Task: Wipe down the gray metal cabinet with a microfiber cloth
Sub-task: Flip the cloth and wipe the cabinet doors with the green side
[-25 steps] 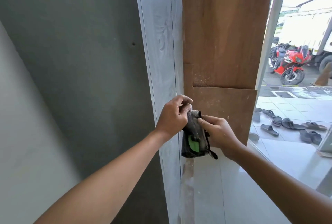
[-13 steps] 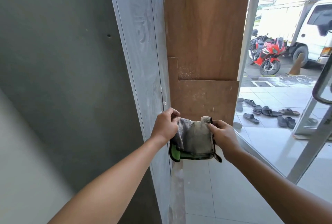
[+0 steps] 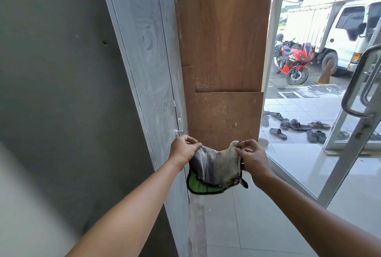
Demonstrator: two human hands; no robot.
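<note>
A tall gray metal cabinet [image 3: 61, 92] fills the left half of the view, its lighter gray front [image 3: 144, 50] streaked with dust. Both hands hold a dirty gray microfiber cloth [image 3: 214, 166] with a green underside and black edging, stretched between them just right of the cabinet's front edge. My left hand [image 3: 183, 149] pinches the cloth's upper left corner. My right hand [image 3: 250, 156] pinches the upper right corner. The cloth sags in the middle and hangs free of the cabinet.
Brown plywood boards [image 3: 222, 40] lean behind the cloth against a glass wall. A glass door with a metal handle [image 3: 358, 83] stands at the right. Outside are sandals [image 3: 296, 125], a red motorcycle [image 3: 294, 61] and a white truck [image 3: 338, 30]. White floor tiles lie below.
The bunched cloth has been pulled open: my hands moved apart and now stretch it wide. The view has also turned to the right, bringing the door into sight.
</note>
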